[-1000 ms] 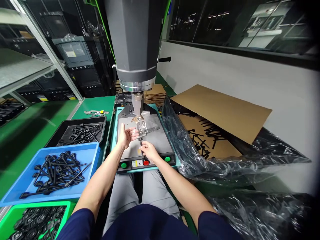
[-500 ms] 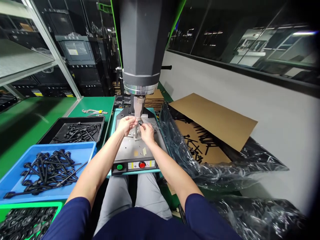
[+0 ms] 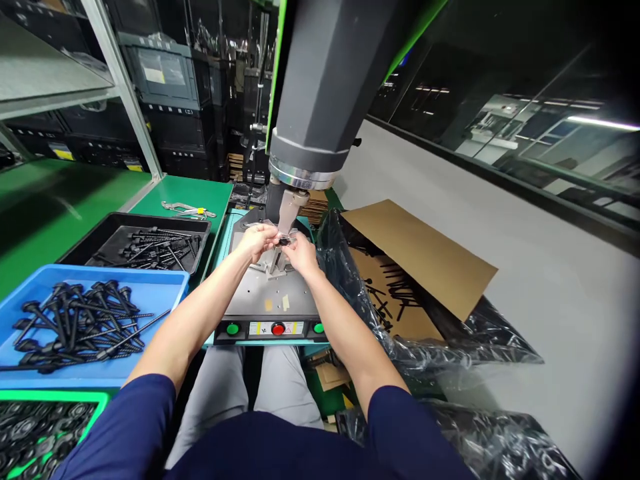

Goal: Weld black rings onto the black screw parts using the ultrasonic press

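A small black plastic part (image 3: 284, 241) is pinched between my two hands over the machine's metal bed (image 3: 250, 301). My left hand (image 3: 258, 241) grips it from the left, fingers closed. From the right, my right hand (image 3: 303, 255) holds it between thumb and fingertips. The part's exact shape is too small to make out. Just behind and above it comes down the metal horn (image 3: 288, 212) of a large grey machine head (image 3: 317, 87). Below my hands stands a metal fixture (image 3: 275, 268), partly hidden by them.
To the left are a blue tray (image 3: 165, 283) of black threaded stems, a black tray (image 3: 107, 233) with more, and a green tray (image 3: 100, 408) of round black parts. Pliers (image 3: 187, 209) lie behind. A plastic-lined box under cardboard (image 3: 425, 247) stands right. Buttons (image 3: 278, 329) line the machine's front.
My view has tilted and shifted, so the machine head now leans to the right in it. Both hands remain together on the black part, near the horn.
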`<state>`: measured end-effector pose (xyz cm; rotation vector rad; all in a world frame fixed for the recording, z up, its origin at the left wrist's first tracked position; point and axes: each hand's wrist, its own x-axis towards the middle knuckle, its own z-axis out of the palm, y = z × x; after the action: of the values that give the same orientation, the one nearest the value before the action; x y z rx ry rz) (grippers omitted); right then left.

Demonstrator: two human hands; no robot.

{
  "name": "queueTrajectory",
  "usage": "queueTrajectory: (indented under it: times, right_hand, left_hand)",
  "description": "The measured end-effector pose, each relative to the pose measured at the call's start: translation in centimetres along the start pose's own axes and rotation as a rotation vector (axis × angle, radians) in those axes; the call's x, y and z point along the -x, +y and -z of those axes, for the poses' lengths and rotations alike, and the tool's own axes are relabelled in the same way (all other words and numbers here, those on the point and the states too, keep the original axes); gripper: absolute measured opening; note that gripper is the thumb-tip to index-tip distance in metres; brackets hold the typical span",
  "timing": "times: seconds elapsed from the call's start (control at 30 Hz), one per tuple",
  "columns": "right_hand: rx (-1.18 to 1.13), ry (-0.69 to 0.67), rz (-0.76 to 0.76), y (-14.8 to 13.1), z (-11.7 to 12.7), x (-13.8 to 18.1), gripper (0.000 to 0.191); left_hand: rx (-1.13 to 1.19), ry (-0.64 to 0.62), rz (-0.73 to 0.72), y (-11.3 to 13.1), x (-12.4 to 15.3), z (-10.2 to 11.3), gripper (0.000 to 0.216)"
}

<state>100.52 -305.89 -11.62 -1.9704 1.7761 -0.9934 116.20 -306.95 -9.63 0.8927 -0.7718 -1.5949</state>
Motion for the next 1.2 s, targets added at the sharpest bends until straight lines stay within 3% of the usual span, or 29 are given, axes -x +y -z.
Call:
queueTrajectory:
  times: [0.2, 0.33, 0.53, 0.67, 0.97, 1.1, 1.2]
  right_hand:
    - [0.268, -0.143, 0.174, -1.5, 1.7, -1.2, 0.018]
    - [0.328, -0.12, 0.214, -1.5, 1.3, -2.1, 0.019]
    - [-0.062, -0.08, 0.059, 0.0, -0.3, -2.7, 0.019]
    - [-0.372, -0.068, -0.039, 0.5, -1.6, -2.9, 0.034]
    - [-0.534, -0.012, -0.194, 1.4, -2.5, -1.7, 0.055]
    - [-0.654, 0.029, -0.303, 3.0, -1.7, 0.2, 0.066]
    - [-0.74, 0.011, -0.372, 4.2, -1.3, 2.4, 0.063]
  left_hand:
    - [0.013, -0.021, 0.018, 0.1, -0.2, 0.3, 0.015]
    - [-0.006, -0.037, 0.019, 0.2, -0.2, 0.4, 0.011]
    - [-0.018, -0.041, 0.033, 0.4, 0.3, 0.5, 0.012]
    - [-0.028, -0.034, 0.028, 0.6, 0.5, 0.8, 0.014]
    - [-0.037, -0.018, 0.026, -0.3, 0.9, 1.6, 0.022]
    - [-0.071, 0.011, 0.015, -1.8, 1.7, 1.9, 0.021]
    - [-0.083, 0.042, 0.003, -3.3, 2.5, 2.0, 0.021]
